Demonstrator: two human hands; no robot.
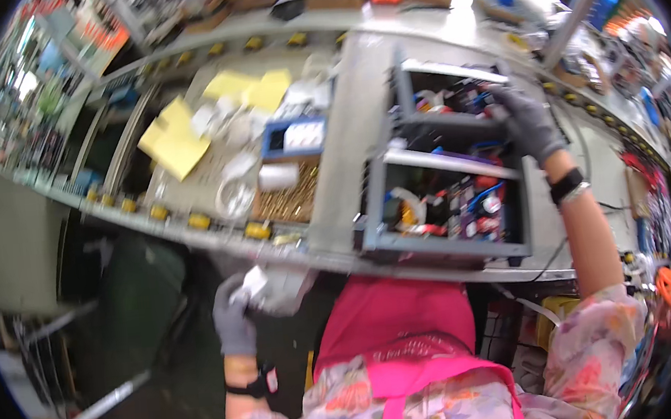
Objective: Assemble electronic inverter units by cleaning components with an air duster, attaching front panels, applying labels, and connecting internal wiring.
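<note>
On the tabletop point(352, 127), right of centre: grey two-bay metal housing point(436, 243), open on top, wired parts point(469, 217) inside. Right hand point(527, 122), gloved, at the far bay's right edge, fingers blurred, can't tell if gripping; left hand point(234, 318), gloved, just off the front edge, pinches a crumpled translucent plastic bag point(287, 288). Left of the housing: box point(308, 163) of brass-coloured fasteners point(293, 202), smaller blue bin point(273, 141) just behind it.

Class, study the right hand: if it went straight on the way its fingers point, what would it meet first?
Probably the parts in the far grey case, beside the right hand; blur leaves depth unclear.
</note>
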